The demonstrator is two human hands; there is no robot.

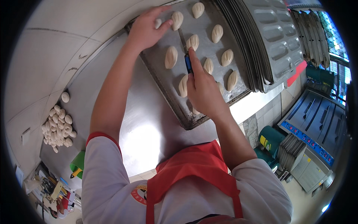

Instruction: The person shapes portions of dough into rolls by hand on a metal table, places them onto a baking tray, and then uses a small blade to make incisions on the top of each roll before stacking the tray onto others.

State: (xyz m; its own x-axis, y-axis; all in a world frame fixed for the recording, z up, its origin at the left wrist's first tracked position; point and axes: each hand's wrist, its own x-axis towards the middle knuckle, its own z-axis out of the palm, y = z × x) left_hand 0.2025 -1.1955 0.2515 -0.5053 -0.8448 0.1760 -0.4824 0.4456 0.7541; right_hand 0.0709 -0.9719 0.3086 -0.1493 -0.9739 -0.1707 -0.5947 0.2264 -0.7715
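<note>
My right hand (pixel 205 89) grips a slim utility knife (pixel 187 61) with a blue and black handle, forefinger laid along it. Its narrow blade points up to a scored dough piece (pixel 177 21) near the far end of a dark metal baking tray (pixel 158 71). Beside that piece is my left hand (pixel 147 29), open, fingers spread and thumb tip at the dough's edge. A pale dough piece (pixel 158 23) shows partly between its thumb and fingers. Several other oval dough pieces (pixel 217 33) with lengthwise cuts lie in rows on the tray; my right hand hides some of them.
Moulded metal trays (pixel 278 37) are stacked at the tray's right. On the steel table (pixel 108 67), a heap of small dough balls (pixel 57 127) sits far left, near a green container (pixel 77 164). An oven-like machine (pixel 313 123) stands at the right. Other people (pixel 67 207) are lower left.
</note>
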